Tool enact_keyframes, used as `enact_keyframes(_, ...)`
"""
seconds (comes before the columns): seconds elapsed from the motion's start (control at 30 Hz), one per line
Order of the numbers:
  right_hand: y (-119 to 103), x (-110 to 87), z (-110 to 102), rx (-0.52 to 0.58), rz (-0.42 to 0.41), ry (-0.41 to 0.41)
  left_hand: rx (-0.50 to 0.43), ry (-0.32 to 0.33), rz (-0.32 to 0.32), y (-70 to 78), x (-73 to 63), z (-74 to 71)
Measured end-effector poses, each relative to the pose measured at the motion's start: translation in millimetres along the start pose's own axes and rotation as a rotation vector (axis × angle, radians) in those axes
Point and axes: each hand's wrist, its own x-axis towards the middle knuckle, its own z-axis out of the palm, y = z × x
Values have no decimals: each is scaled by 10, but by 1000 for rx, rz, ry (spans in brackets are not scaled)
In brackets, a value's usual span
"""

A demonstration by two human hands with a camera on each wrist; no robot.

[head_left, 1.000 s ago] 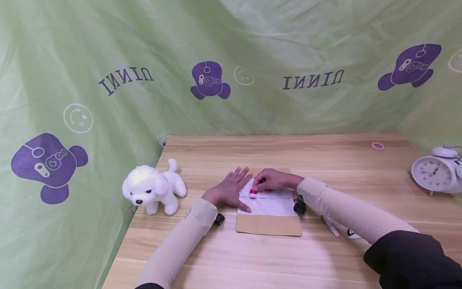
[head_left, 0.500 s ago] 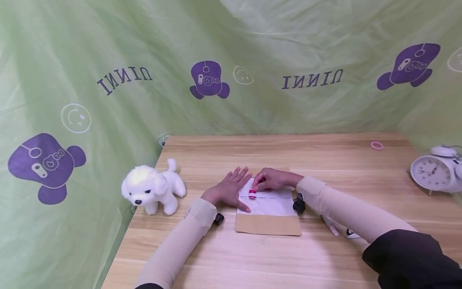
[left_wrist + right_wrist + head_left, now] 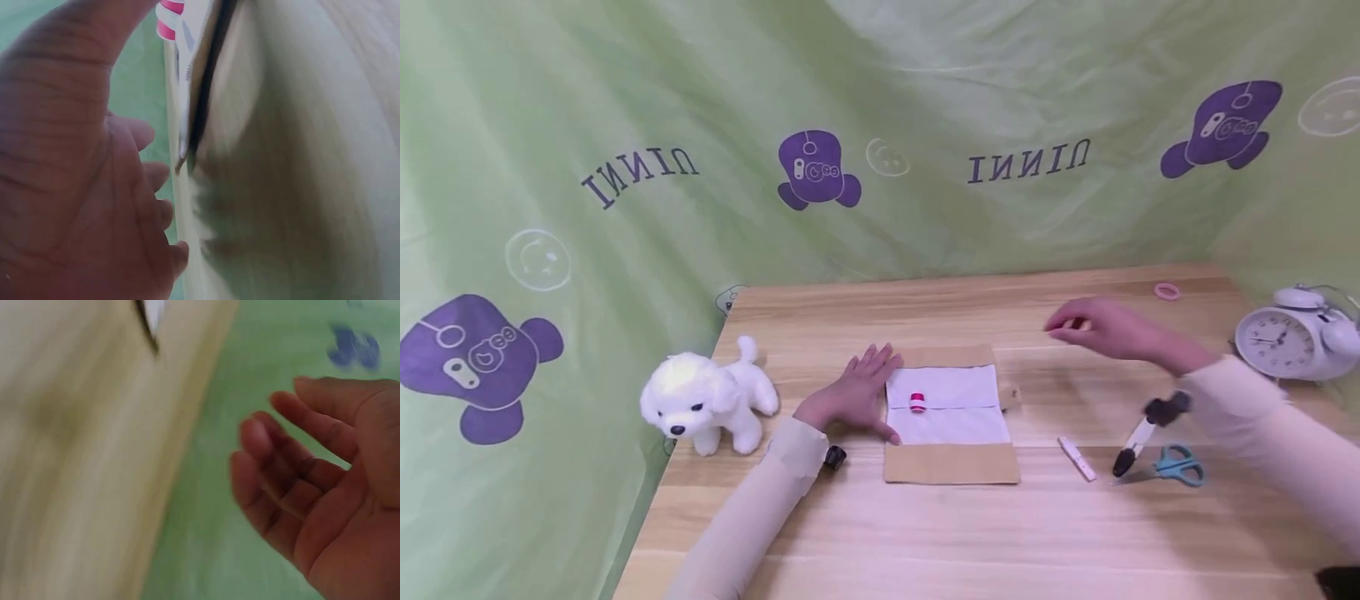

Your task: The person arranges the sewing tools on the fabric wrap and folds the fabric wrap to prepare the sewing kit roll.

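A tan case (image 3: 951,463) with a white lining lies spread flat on the table. On the lining sits a small red-and-white spool-like cylinder (image 3: 917,403), also partly visible in the left wrist view (image 3: 169,28). My left hand (image 3: 853,393) rests at the case's left edge, fingers spread and thumb by its lower left part. Raised above the table to the right of the case is my right hand (image 3: 1108,327), its fingers loosely bent. The right wrist view shows nothing in its palm (image 3: 337,531).
Right of the case lie a short white printed strip (image 3: 1077,459), blue-handled scissors (image 3: 1180,467) and a slim white-and-black object (image 3: 1135,446). A white plush dog (image 3: 700,400) stands at left; a white alarm clock (image 3: 1281,342) and pink ring (image 3: 1167,292) are at right.
My right hand has let go of the red-and-white cylinder and moved up and right, away from the case. The cylinder stays on the lining. The left hand stays at the case's left side.
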Motion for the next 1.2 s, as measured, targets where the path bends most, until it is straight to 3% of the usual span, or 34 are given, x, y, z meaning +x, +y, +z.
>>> enact_keyframes(0.07,130,-239,-206,-71,-3,46,10,-16,-5,-25,-40,11)
enact_keyframes(0.17,348,-553,-380,-152,65,59,36,-18,-11,-64,-83,34)
enact_keyframes(0.3,569,-870,-375,-214,218,-62,42,7,-12,-110,-133,52)
enact_keyframes(0.4,649,-1012,-245,-149,281,-181,45,13,6,-130,-173,55)
enact_keyframes(0.57,646,-1067,-36,-29,394,-286,52,2,34,-123,-222,65)
enact_keyframes(0.7,596,-1088,84,-13,456,-302,35,-1,38,-105,-205,85)
enact_keyframes(0.97,588,-1160,215,-7,463,-271,32,-27,34,-91,-152,111)
enact_keyframes(1.2,544,-1161,275,11,534,-301,37,-49,23,-66,-105,102)
